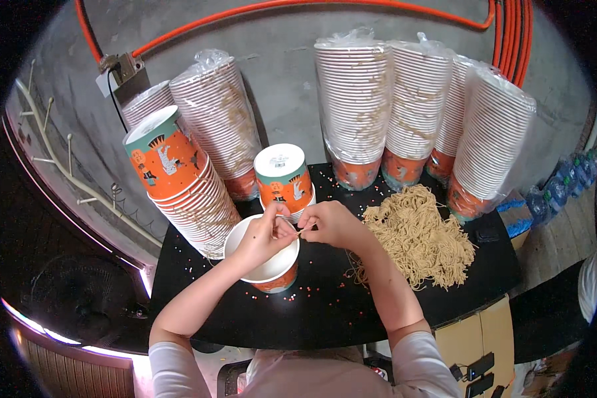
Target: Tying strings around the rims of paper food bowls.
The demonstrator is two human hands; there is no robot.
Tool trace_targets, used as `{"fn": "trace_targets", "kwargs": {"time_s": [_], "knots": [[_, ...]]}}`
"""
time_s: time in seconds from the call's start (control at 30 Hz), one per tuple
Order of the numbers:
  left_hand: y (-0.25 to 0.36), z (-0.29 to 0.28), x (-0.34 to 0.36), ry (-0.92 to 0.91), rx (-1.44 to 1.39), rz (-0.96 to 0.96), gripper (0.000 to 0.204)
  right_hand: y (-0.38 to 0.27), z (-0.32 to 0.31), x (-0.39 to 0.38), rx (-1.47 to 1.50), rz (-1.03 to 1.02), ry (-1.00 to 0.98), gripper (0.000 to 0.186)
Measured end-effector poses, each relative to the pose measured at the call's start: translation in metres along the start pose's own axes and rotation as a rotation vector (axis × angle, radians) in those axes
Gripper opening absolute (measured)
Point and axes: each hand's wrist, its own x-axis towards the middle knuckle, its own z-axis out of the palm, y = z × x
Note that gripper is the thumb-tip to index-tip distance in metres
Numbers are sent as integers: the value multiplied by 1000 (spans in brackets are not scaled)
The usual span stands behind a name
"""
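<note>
Above an open white-lined paper bucket [260, 270] with an orange outside, my left hand [268, 235] and my right hand [319, 225] meet, their fingertips pinched on a thin tan string [299, 233]. Just behind them an orange and teal bucket [285, 182] stands upside down on a short nested stack. A tangled pile of tan strings [423, 242] lies right of my right hand. At the left is a tall stack of nested upturned orange buckets [185, 209] with strands on its rims.
Plastic-wrapped bucket stacks [351, 99] line the back of the black table [331, 318] along a grey wall. Small red and white beads are scattered on the tabletop. Orange pipes run along the wall. Water bottles [563, 179] and cardboard [484, 345] are at the right.
</note>
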Motion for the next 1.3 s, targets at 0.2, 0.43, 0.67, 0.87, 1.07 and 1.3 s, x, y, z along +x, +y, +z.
{"fn": "trace_targets", "kwargs": {"time_s": [0.2, 0.43, 0.67, 0.87, 1.07, 1.3], "knots": [[2, 0, 1, -1, 22, 10, 46, 9, 12, 2, -36, -3, 38, 19], [4, 1, -3, -7, 52, 32, 42, 6, 2, -4, -115, 25, 8, 17], [-2, 0, -5, 16, 21, 34, 30, -3, -8, -8, -264, 28, -1, 15], [13, -1, -4, 47, 135, 45, 21, -5, -11, -5, -169, -32, 45, 16], [-2, 15, 3, 99, -74, -90, 18, -18, -11, -2, 6, -93, 110, 13], [-5, 21, 11, 107, -205, -158, 13, -16, -14, -2, 41, -108, 120, 10]]}}
